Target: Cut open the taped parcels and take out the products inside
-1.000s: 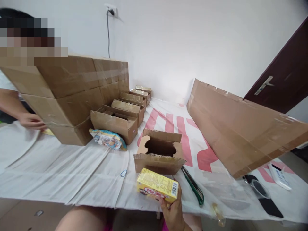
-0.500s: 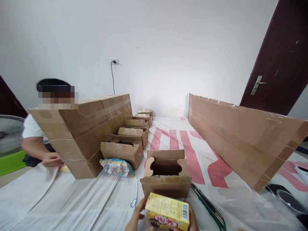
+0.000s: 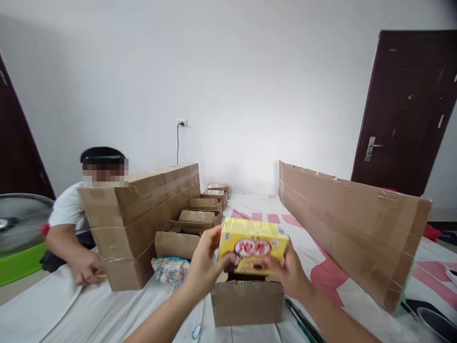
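Note:
Between my two hands is a yellow box with red and white lettering (image 3: 253,245), held up by its two ends. My left hand (image 3: 210,250) grips its left end, with the thumb on the front face. At the other end my right hand (image 3: 288,267) has its thumb on the front too. Directly below and behind the yellow box stands an open cardboard box (image 3: 247,305), its inside mostly hidden by what I hold. A blue and white printed packet (image 3: 171,270) lies to the left of it, partly behind my left forearm.
A row of small cardboard boxes (image 3: 178,244) runs back beside a stacked carton wall (image 3: 141,224). At right stands a long cardboard panel (image 3: 350,228). A green-handled tool (image 3: 303,324) lies near my right forearm. Another person (image 3: 67,228) sits beyond the cartons at left.
My hands have lifted the yellow box up and forward, from in front of the open cardboard box to above it. The view has tilted upward. The other person's hand has moved.

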`<move>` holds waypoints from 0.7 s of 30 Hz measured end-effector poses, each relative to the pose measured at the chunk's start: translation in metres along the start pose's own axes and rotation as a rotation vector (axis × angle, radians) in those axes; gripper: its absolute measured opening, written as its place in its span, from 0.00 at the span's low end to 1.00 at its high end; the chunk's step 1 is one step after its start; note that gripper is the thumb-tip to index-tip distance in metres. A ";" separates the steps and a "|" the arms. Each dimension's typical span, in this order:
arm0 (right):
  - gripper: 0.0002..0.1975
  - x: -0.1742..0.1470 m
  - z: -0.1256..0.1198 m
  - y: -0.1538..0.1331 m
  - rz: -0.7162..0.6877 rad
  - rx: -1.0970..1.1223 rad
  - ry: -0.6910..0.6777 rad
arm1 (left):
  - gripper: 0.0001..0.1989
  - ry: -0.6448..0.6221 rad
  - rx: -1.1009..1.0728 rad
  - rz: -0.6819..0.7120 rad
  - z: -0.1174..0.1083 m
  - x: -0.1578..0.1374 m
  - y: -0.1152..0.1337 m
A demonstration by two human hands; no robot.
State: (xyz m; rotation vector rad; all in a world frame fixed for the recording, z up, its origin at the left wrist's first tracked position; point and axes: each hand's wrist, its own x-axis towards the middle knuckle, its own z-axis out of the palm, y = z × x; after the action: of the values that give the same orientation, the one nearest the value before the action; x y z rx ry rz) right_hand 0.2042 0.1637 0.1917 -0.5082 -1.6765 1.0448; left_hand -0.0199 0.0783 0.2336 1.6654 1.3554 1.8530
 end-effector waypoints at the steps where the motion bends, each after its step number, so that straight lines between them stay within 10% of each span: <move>1: 0.26 0.024 0.000 -0.001 0.016 0.023 -0.022 | 0.32 -0.030 -0.052 -0.053 0.005 0.024 -0.004; 8: 0.28 0.091 0.002 0.025 0.081 0.106 -0.006 | 0.33 -0.098 -0.105 -0.125 0.015 0.079 -0.039; 15: 0.25 0.020 -0.045 -0.002 0.111 0.257 0.057 | 0.22 -0.207 0.147 -0.018 -0.028 0.010 -0.019; 21: 0.25 -0.075 -0.064 0.033 0.382 0.199 -0.194 | 0.22 -0.304 0.359 -0.084 -0.046 -0.054 -0.065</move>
State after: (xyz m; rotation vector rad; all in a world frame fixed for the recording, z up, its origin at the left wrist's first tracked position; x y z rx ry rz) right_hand 0.2855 0.1492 0.1276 -0.6269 -1.6543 1.5653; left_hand -0.0691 0.0510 0.1555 1.9286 1.6592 1.2977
